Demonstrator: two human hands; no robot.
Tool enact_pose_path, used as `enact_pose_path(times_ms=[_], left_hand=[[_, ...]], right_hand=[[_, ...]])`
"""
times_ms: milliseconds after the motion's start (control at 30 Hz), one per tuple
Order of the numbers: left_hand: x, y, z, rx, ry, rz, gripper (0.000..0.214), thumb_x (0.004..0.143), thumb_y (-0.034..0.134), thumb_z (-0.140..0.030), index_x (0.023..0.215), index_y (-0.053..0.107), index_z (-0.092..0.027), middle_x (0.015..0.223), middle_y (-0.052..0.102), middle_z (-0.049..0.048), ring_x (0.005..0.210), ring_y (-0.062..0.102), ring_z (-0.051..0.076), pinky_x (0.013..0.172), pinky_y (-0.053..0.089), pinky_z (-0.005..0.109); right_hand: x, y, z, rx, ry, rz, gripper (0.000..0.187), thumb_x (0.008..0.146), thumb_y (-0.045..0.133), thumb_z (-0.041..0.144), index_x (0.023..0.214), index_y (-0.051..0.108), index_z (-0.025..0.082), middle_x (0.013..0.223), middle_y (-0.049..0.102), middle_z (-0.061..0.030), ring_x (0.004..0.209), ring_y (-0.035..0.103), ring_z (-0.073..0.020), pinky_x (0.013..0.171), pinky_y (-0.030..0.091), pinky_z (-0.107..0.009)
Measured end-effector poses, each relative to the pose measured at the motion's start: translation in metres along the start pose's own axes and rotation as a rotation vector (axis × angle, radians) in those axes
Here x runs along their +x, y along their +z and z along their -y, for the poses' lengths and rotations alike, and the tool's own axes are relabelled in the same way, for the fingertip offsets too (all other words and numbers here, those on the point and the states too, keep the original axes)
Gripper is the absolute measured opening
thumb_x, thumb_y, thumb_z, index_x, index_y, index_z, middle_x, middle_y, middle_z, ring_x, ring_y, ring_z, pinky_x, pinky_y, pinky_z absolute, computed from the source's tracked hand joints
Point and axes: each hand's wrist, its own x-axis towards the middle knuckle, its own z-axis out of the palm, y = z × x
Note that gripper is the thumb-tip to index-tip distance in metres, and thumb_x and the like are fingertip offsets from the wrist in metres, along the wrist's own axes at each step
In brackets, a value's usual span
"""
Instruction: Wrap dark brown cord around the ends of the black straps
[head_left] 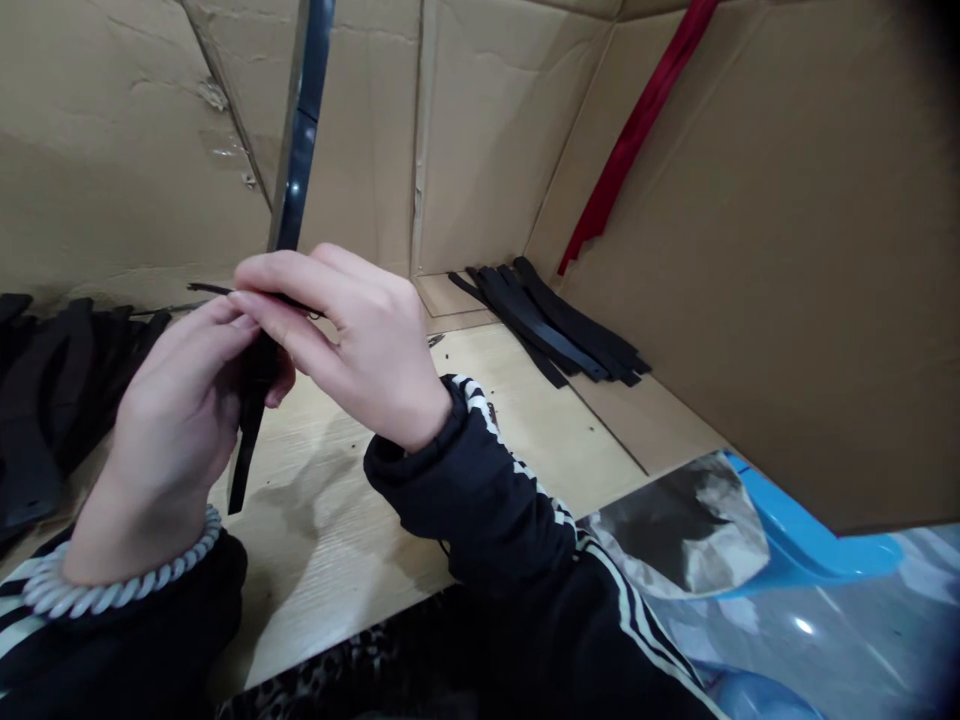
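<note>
Both my hands meet over the wooden table, closed on a long black strap that runs up past the top of the view and hangs down below my fingers. My left hand grips the strap's lower part, with its end sticking out beneath. The fingers of my right hand are pinched together over the strap at the same spot, holding a thin dark piece that pokes out to the left. A twisted white bracelet sits on my left wrist.
Several black straps lie in a pile at the back right corner. More dark straps are heaped at the left. Cardboard walls enclose the table, with a red ribbon hanging on one. A blue plastic item under clear film lies at the lower right.
</note>
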Motion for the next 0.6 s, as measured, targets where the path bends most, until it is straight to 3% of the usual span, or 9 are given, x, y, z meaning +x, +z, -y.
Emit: enact_pose_path(times_ms=[133,300,467,600], left_hand=[[0.003,0.0,0.003,0.033,-0.078,0.004,0.02,0.087,0.048,-0.012,0.078,0.065,-0.015,0.063,0.055,-0.0007,0.05,0.051,0.007,0.043,0.044,0.013],[0.005,-0.002,0.007,0.024,-0.135,0.093,0.015,0.09,0.053,-0.025,0.088,0.064,-0.015,0.068,0.058,0.0005,0.051,0.055,0.01,0.042,0.048,0.019],[0.006,-0.005,0.012,0.119,-0.074,0.297,0.017,0.085,0.062,-0.031,0.094,0.061,-0.017,0.067,0.059,-0.0007,0.05,0.055,0.01,0.037,0.047,0.018],[0.006,-0.004,0.015,0.225,-0.077,0.28,0.012,0.086,0.061,-0.027,0.089,0.059,-0.016,0.062,0.058,-0.0013,0.043,0.05,0.007,0.035,0.043,0.015]], right_hand=[[0.001,0.002,-0.002,-0.028,0.024,-0.045,0.012,0.091,0.054,0.02,0.088,0.065,0.019,0.086,0.065,0.0014,0.085,0.062,-0.008,0.077,0.049,-0.017],[0.001,0.005,-0.004,-0.008,0.025,-0.133,0.012,0.089,0.054,0.021,0.082,0.064,0.021,0.079,0.06,0.0027,0.078,0.06,-0.0065,0.073,0.048,-0.014],[0.001,0.001,-0.007,0.077,0.057,-0.2,0.012,0.088,0.053,0.022,0.081,0.063,0.023,0.081,0.059,0.0048,0.083,0.062,-0.0078,0.075,0.05,-0.017],[0.001,-0.002,-0.011,0.147,0.099,-0.27,0.015,0.087,0.052,0.02,0.079,0.064,0.023,0.084,0.062,0.0037,0.092,0.062,-0.0101,0.075,0.051,-0.016]])
